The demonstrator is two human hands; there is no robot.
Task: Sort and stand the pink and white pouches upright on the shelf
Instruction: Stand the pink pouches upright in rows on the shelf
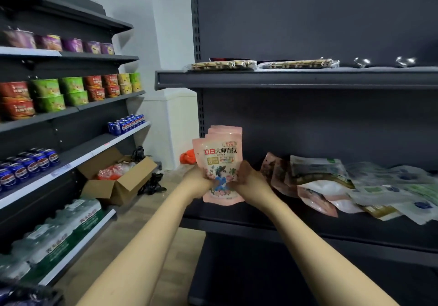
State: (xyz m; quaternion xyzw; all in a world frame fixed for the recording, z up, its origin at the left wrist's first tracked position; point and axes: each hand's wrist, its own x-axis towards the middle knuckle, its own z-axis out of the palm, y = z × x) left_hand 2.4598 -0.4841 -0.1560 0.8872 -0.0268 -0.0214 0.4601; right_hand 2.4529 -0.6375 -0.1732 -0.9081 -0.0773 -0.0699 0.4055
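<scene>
Dark shelf (pixel 308 225), left hand (pixel 201 180) and right hand (pixel 248 177) gripping upright pink pouches (pixel 220 163)

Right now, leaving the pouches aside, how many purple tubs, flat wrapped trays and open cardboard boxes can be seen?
Purple tubs: 5
Flat wrapped trays: 2
Open cardboard boxes: 1
Total: 8

Upright pink pouches (pixel 220 163) stacked, white and pink pouches (pixel 355 187) heaped flat on shelf (pixel 308 227)
</scene>
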